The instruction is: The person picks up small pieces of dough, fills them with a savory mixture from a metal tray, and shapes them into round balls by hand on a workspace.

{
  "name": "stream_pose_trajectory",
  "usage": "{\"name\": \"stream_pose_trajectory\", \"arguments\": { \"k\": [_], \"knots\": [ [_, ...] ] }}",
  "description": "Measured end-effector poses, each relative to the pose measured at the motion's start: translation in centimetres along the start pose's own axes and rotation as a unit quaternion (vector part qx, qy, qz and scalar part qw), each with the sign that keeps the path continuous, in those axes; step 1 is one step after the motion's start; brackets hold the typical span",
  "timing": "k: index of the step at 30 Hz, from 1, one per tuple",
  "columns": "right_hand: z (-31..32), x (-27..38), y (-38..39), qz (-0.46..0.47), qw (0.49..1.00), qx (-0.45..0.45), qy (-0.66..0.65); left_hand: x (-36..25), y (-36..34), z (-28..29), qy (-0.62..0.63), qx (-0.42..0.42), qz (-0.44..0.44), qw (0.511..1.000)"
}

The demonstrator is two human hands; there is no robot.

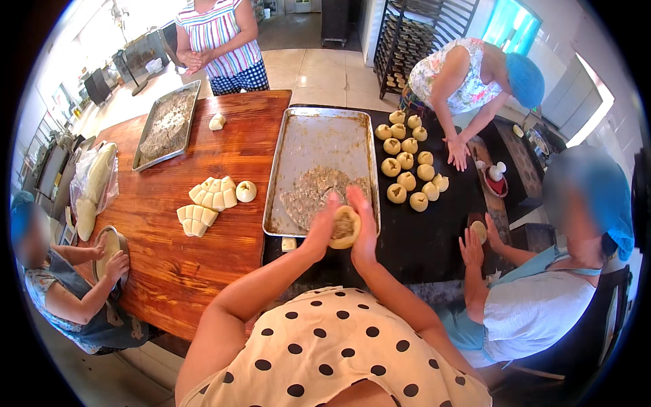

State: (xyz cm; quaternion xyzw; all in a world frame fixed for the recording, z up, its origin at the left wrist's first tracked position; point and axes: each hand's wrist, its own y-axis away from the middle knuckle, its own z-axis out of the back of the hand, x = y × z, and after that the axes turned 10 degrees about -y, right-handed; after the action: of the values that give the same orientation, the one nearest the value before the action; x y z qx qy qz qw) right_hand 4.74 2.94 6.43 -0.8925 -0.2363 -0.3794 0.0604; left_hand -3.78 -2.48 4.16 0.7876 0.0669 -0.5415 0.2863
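Between my palms, over the near right end of a metal tray (324, 130), is a cupped round of dough (345, 240) with brownish filling showing in its open top. My left hand (321, 230) presses along its left side and my right hand (365, 229) along its right, the fingers pointing away from me. A mound of crumbly grey-brown filling (306, 195) lies in the tray just beyond my hands. Beside the tray's near edge sits a small piece of dough (289, 244).
Cut dough pieces (214, 194) and a dough ball (246, 191) lie on the wooden table (169, 271). Several filled buns (407, 161) stand right of the tray. A second tray (166, 125) is far left. Co-workers surround the tables; a rack (413, 47) stands behind.
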Motion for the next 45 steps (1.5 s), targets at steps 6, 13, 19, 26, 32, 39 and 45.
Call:
{"name": "stream_pose_trajectory", "arguments": {
  "k": [6,13,19,26,32,39,45],
  "knots": [
    [2.0,0.9,-1.0,0.03,0.999,-0.033,-0.03,-3.9,0.0,-2.6,0.119,0.123,-0.003,0.985],
    [2.2,-1.6,0.7,0.241,0.95,0.001,0.198,0.5,1.7,-5.0,0.156,-0.066,-0.081,0.982],
    [2.2,0.6,1.0,0.249,0.902,0.156,0.318,0.8,-0.2,-2.1,-0.003,-0.038,-0.104,0.994],
    [3.5,3.5,0.8,0.245,0.843,0.228,0.422,-5.4,3.1,-2.6,0.01,0.05,-0.099,0.994],
    [2.7,6.0,1.0,0.238,0.872,0.267,0.336,-3.8,3.5,-1.9,0.064,0.175,-0.014,0.982],
    [3.0,6.5,1.1,0.338,0.784,0.275,0.442,-5.1,4.5,-2.6,-0.001,0.223,-0.012,0.975],
    [3.2,6.8,1.1,0.375,0.769,0.283,0.433,-4.8,4.0,-3.2,-0.13,0.218,-0.092,0.963]
  ]
}}
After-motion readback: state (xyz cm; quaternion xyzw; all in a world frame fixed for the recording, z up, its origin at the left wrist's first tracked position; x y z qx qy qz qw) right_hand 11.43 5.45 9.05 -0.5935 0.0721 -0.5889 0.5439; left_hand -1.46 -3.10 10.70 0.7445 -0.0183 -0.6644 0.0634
